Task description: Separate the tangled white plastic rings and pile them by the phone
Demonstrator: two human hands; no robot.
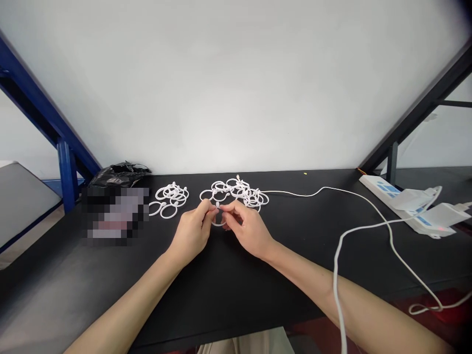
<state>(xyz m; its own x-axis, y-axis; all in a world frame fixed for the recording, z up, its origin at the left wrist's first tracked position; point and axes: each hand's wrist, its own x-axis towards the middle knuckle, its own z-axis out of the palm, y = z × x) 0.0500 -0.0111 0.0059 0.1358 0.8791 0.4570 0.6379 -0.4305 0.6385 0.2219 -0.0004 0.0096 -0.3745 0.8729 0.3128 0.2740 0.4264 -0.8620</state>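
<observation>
As my left hand (191,233) and right hand (248,229) pinch one ring (218,223) at its clasp, just short of the pile (239,192), I judge it needs aligned pressure.

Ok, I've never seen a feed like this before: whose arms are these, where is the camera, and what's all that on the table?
There is no machine: a person works with two bare hands, and the single picture comes from a camera on their head, looking forward and down. The left hand and right hand meet in the middle and pinch one white ring between their fingertips. On the black table behind them lie a larger cluster of rings and, to the left, a smaller pile. A black bag sits far left; a white cable runs right toward a power strip.
</observation>
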